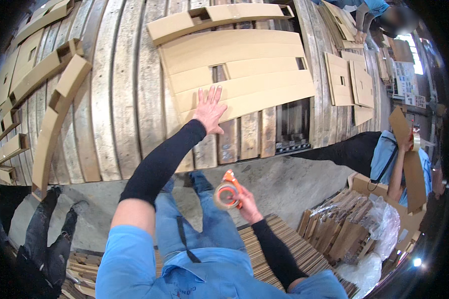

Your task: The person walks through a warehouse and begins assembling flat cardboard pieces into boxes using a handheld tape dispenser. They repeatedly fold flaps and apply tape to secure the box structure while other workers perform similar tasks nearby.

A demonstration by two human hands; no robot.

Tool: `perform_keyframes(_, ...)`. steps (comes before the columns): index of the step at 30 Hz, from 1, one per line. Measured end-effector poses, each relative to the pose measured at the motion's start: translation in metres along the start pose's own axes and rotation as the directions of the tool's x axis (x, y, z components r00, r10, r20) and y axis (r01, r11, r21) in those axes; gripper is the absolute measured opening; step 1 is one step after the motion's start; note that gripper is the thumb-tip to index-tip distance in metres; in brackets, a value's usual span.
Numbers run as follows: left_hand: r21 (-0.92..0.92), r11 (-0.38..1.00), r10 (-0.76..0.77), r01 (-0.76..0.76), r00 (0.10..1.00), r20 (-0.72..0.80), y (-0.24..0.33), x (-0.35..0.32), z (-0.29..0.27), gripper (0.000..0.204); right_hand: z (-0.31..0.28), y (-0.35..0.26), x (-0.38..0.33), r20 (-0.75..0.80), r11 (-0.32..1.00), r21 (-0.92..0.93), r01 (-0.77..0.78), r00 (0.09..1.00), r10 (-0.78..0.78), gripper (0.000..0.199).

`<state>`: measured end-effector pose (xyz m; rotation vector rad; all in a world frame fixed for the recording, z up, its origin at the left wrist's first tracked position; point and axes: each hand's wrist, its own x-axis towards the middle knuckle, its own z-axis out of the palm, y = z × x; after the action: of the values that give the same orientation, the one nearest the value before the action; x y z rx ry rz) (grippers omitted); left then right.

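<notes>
A flat, creased cardboard sheet (264, 52) with small rectangular cut-outs lies on the slatted wooden table in front of me. My left hand (210, 108) rests on its near left part, palm down with the fingers spread. Lower and to the right, off the table's near edge, my right hand (247, 205) grips an orange tape dispenser (233, 180) carrying a roll of tape. The dispenser is apart from the cardboard. Just beyond the sheet lies a long folded cardboard piece (224, 15) with openings in it.
Long folded cardboard strips (60, 109) lie on the wooden table (127, 84) to the left. More cut sheets (339, 79) lie at the right. A stack of cardboard (284, 249) and a box of pieces with plastic wrap (381, 222) stand beside me. Co-workers (384, 149) are at the right.
</notes>
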<state>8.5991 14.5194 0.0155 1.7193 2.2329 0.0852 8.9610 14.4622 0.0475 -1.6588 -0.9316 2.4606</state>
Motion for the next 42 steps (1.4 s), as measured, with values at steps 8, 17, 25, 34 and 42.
perform_keyframes(8,0.101,0.988,-0.141,0.115,0.943,0.3,0.034,0.095,0.02,0.11,-0.041,-0.008,-0.012,-0.039,0.994,0.109,-0.025,0.999,0.029,0.066)
perform_keyframes(17,-0.133,0.983,0.15,-0.124,0.968,0.202,0.007,0.05,-0.031,0.052,-0.113,-0.065,0.011,-0.1,0.985,0.044,0.165,0.982,-0.16,0.069)
perform_keyframes(25,-0.472,0.818,-0.059,0.328,0.865,0.499,-0.06,-0.081,-0.038,0.031,-0.111,-0.171,-0.01,0.118,0.909,0.143,0.391,0.905,-0.408,0.079)
perform_keyframes(34,-0.555,0.577,-0.311,0.599,0.79,0.529,-0.057,-0.053,0.022,0.051,-0.023,-0.214,0.144,0.358,0.878,0.035,0.478,0.814,-0.458,0.073)
perform_keyframes(42,-0.131,0.946,-0.321,0.298,0.921,-0.223,-0.047,-0.036,0.045,0.088,0.002,-0.221,0.183,0.267,0.849,-0.06,0.524,0.828,-0.493,0.068)
